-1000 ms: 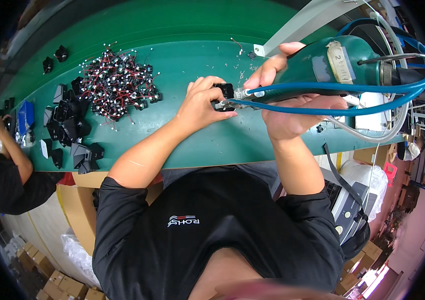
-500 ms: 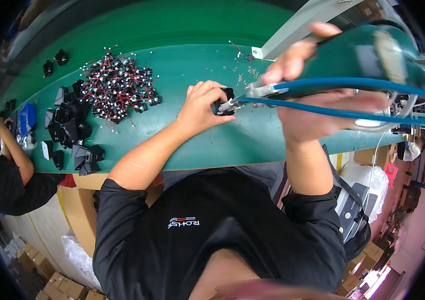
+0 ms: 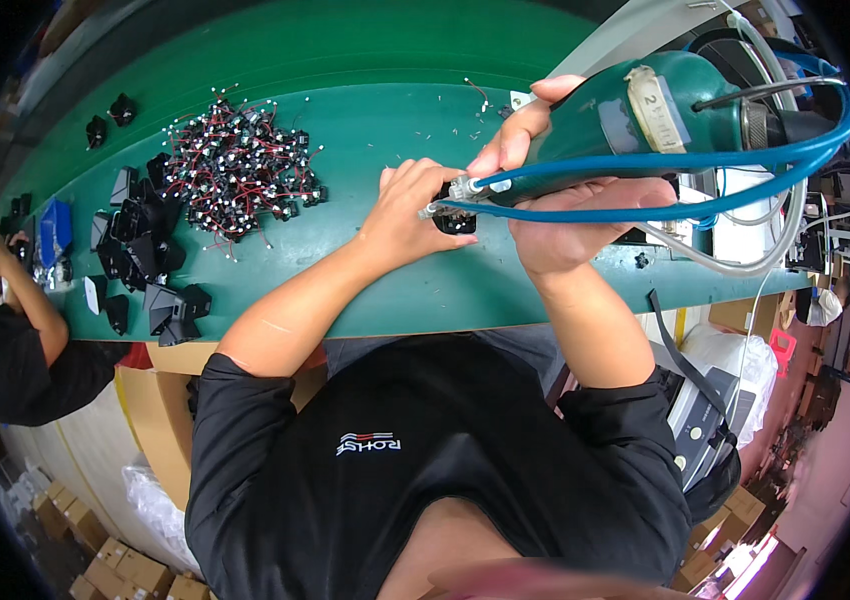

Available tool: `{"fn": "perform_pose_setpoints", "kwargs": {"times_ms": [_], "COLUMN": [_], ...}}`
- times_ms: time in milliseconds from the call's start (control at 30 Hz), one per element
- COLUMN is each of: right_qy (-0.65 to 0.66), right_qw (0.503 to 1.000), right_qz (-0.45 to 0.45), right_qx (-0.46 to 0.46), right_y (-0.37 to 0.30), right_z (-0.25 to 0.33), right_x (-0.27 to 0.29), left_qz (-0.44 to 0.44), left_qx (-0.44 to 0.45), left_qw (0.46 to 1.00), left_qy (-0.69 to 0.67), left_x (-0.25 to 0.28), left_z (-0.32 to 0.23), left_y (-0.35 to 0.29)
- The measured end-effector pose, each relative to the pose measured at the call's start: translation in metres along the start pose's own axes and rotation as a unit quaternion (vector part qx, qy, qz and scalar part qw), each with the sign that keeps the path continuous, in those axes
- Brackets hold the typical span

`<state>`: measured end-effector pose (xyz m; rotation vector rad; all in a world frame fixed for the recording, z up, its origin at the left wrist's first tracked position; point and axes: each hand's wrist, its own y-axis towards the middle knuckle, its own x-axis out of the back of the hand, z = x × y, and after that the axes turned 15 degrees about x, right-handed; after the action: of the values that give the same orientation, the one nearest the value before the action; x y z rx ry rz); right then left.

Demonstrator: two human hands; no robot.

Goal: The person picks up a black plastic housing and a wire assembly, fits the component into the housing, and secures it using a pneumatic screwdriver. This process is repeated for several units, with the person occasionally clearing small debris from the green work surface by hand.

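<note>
My left hand [image 3: 405,215] is closed round a small black plastic part [image 3: 459,226], held low over the green bench; its fingers cover much of it. In my right hand [image 3: 557,235] is a green powered screwdriver [image 3: 580,125], lying nearly level, with fingers above and below its body. The clear and metal nose [image 3: 463,188] of the screwdriver is at the black part, beside my left fingertips. Whether the bit touches cannot be made out. Two blue hoses [image 3: 675,210] run from the nose back to the right.
Left of my hands lies a heap of small black parts with red wires [image 3: 240,175]. Black angular housings [image 3: 140,240] lie farther left. Loose screws [image 3: 455,131] are scattered beyond my hands. Another person [image 3: 25,340] works at the far left. A grey cable [image 3: 745,265] loops at the right.
My right hand and the screwdriver have moved left, and the nose now sits over the black part. My left hand has stayed nearly in place, holding the part.
</note>
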<state>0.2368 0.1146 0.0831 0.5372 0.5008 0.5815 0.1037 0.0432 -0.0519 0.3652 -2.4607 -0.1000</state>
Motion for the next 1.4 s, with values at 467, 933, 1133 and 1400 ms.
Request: {"fn": "perform_pose_setpoints", "kwargs": {"times_ms": [467,933,1133,1400], "right_qy": [0.006,-0.014,-0.139,-0.496], "right_qw": [1.000,0.978,0.973,0.794], "right_qz": [-0.027,0.038,-0.096,-0.010], "right_qx": [-0.006,0.203,0.158,0.351], "right_y": [-0.005,0.079,0.048,-0.004], "right_z": [-0.009,0.088,0.052,0.049], "right_x": [-0.001,0.043,0.020,0.017], "left_qz": [-0.008,-0.122,-0.142,-0.306], "left_qx": [-0.001,0.028,0.309,-0.035], "left_qw": [1.000,0.986,0.886,0.911], "left_qy": [-0.003,0.106,0.315,0.274], "left_x": [-0.001,0.064,0.123,0.177], "left_z": [0.005,-0.006,0.077,0.011], "left_y": [0.002,0.064,0.197,0.076]}}
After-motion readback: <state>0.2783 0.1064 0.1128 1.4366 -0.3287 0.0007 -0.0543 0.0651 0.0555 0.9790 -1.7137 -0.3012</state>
